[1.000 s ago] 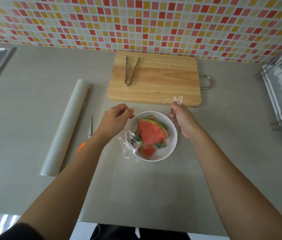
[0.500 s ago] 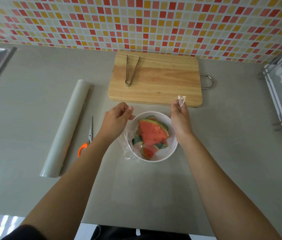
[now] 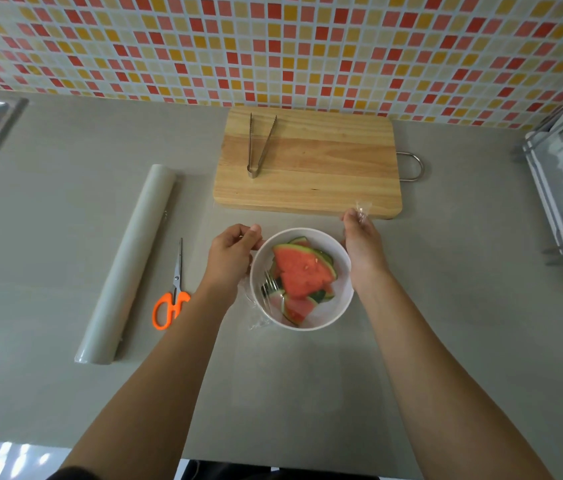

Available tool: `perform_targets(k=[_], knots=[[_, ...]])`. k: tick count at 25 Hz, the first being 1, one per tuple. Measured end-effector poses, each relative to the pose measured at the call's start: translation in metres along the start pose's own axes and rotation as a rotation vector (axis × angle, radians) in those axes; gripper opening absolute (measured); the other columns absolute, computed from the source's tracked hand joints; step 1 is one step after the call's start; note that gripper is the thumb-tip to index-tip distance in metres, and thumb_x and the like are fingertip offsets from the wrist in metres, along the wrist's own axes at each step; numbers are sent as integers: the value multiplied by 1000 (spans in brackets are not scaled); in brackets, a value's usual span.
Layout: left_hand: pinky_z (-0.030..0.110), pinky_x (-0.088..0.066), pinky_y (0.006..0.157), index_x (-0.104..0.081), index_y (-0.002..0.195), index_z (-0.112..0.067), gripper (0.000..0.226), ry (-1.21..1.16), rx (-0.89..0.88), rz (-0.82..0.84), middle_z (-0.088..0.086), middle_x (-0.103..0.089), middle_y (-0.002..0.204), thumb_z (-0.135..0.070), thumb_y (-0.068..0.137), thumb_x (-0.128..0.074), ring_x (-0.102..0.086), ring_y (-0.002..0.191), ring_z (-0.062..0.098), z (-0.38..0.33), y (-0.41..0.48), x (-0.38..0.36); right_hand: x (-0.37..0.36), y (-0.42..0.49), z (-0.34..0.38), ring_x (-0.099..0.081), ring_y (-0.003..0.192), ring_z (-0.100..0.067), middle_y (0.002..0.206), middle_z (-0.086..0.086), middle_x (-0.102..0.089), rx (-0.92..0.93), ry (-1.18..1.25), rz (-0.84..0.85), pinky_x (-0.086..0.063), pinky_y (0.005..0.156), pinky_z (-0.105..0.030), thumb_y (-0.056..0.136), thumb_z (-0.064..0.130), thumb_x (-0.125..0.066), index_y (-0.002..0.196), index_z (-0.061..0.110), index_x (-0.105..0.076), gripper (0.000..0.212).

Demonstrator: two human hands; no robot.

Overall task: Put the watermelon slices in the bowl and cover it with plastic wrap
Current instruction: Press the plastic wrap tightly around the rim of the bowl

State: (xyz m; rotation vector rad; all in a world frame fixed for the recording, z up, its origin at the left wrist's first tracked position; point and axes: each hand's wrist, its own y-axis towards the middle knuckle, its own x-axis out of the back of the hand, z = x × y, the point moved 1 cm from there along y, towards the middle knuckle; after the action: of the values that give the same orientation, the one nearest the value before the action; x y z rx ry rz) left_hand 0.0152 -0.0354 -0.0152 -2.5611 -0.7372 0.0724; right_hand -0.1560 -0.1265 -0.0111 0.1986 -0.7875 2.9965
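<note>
In the head view, the watermelon slices (image 3: 302, 271) are seen piled inside the white bowl (image 3: 333, 311), which stands on the grey counter on the near side of the cutting board (image 3: 307, 168). The bowl is flanked at its far rim by the left hand (image 3: 230, 258) and the right hand (image 3: 363, 244).

A crumpled corner of plastic wrap (image 3: 363, 206) is pinched between the right thumb and fingers, just beyond the rim toward the board. The left fingers are curled together at the rim. They are judged to nip the film's other end, though the clear sheet is hard to make out there. A wrinkled patch is seen at the bowl's near-left side.

The stretched edge is judged to run left to right across the far rim, with the opening lying nearward of both grips, which are about equally close to it.
</note>
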Motion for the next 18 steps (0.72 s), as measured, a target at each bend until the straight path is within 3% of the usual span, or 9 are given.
perform_targets(k=[3, 5, 7, 8, 10, 11, 13, 15, 18], knots=[[28, -49, 54, -60, 67, -11, 29, -117, 50, -34, 5, -62, 61, -23, 94, -59, -58, 55, 19, 6, -5, -6, 0, 0, 0, -49, 73, -16, 70, 3, -49, -95, -56, -3, -39, 64, -28, 93, 24, -45, 100, 10, -63, 24], [32, -51, 61, -61, 70, -9, 22, -191, 71, -65, 7, -64, 65, -15, 91, -63, -60, 63, 23, 11, -8, -10, 0, -1, -1, -51, 77, -21, 71, -3, -53, -128, -69, -21, -39, 64, -27, 92, 21, -47, 95, 10, -63, 20], [29, -54, 57, -64, 78, -13, 11, -277, 110, -95, 6, -67, 72, -5, 86, -64, -62, 66, 23, 12, -10, -12, 1, -1, -2, -50, 80, -21, 84, -17, -59, -133, -49, -50, -39, 66, -27, 89, 12, -48, 97, 3, -59, 16], [28, -54, 55, -64, 86, -18, 18, -310, 132, -115, 7, -67, 77, -1, 85, -62, -63, 67, 23, 12, -10, -13, 0, -1, -3, -52, 84, -20, 98, -20, -61, -135, -35, -58, -40, 69, -28, 87, 7, -48, 109, 1, -56, 24], [29, -53, 55, -61, 96, -28, 36, -363, 140, -126, 6, -63, 80, 5, 85, -52, -63, 67, 20, 12, -7, -14, -1, -1, -3, -56, 89, -21, 114, -10, -58, -170, -15, -85, -45, 75, -27, 82, 1, -47, 128, 16, -48, 48], [29, -53, 56, -61, 99, -30, 41, -381, 127, -117, 4, -63, 77, 6, 85, -47, -63, 65, 18, 11, -7, -15, -1, -1, -3, -57, 83, -20, 109, -5, -58, -173, -11, -102, -47, 72, -24, 81, 1, -46, 130, 21, -45, 53], [25, -53, 53, -64, 97, -27, 43, -400, 104, -93, -2, -65, 66, 8, 85, -42, -63, 59, 12, 11, -7, -17, 0, -2, -1, -53, 64, -11, 85, 4, -56, -151, -36, -132, -44, 50, -14, 81, 0, -45, 128, 25, -46, 53], [22, -52, 50, -72, 84, -18, 41, -374, 94, -83, -1, -66, 61, 11, 81, -43, -64, 56, 12, 11, -7, -18, 0, -1, -2, -47, 56, -6, 74, 8, -50, -127, -62, -147, -35, 34, -8, 80, -1, -45, 127, 24, -48, 53], [23, -54, 50, -75, 61, -16, 42, -317, 104, -76, 0, -73, 65, 10, 76, -45, -69, 61, 16, 11, -7, -21, 0, -1, -1, -46, 55, -6, 71, 7, -49, -106, -66, -147, -32, 33, -5, 79, -3, -42, 125, 21, -52, 53]])
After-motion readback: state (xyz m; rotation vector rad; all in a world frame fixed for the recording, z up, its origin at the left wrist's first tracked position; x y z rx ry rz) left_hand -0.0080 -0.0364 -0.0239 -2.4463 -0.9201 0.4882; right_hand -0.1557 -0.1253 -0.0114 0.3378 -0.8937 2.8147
